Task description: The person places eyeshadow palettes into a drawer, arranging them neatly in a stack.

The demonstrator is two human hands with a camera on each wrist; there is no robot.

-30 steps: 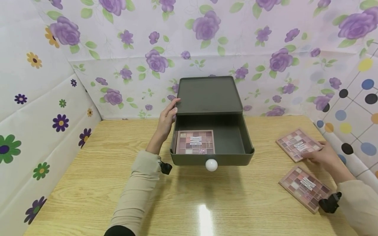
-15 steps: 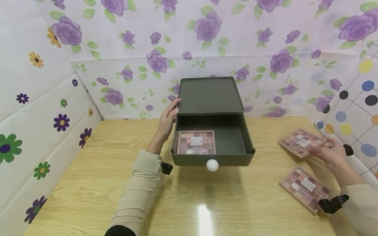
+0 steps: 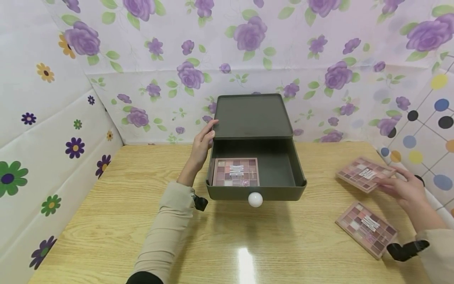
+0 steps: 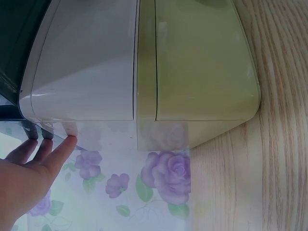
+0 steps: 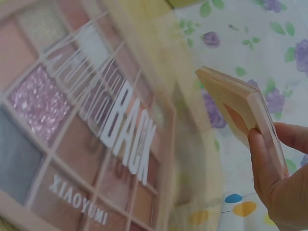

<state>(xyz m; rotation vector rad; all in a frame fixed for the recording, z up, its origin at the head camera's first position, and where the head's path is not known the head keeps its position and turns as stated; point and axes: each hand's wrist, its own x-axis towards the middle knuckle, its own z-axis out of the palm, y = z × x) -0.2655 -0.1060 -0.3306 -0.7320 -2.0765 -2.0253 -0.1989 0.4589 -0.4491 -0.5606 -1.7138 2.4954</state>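
Observation:
My right hand [image 3: 408, 191] pinches an eyeshadow palette [image 3: 365, 173] by its right edge, thumb on one face and fingers on the other. In the right wrist view this palette [image 5: 240, 103] is seen tilted, nearly edge-on. A second palette [image 3: 367, 228] lies flat on the table just below; it fills the left of the right wrist view. Another palette [image 3: 237, 172] lies in the left part of the pulled-out dark drawer [image 3: 278, 169], with the right part bare. My left hand [image 3: 199, 152] rests its outstretched fingertips against the left side of the drawer box [image 3: 253, 116].
A white round knob [image 3: 255, 199] sticks out from the drawer front. In the left wrist view, white and yellow-green drawer sections [image 4: 202, 62] sit below the dark one. Flowered cloth [image 3: 188, 75] hangs behind the wooden table [image 3: 149, 169]; dotted cloth [image 3: 440, 150] borders the right.
My right hand has lifted the far palette off the table, tilting it and drawing it slightly right. The left hand keeps its place on the drawer box.

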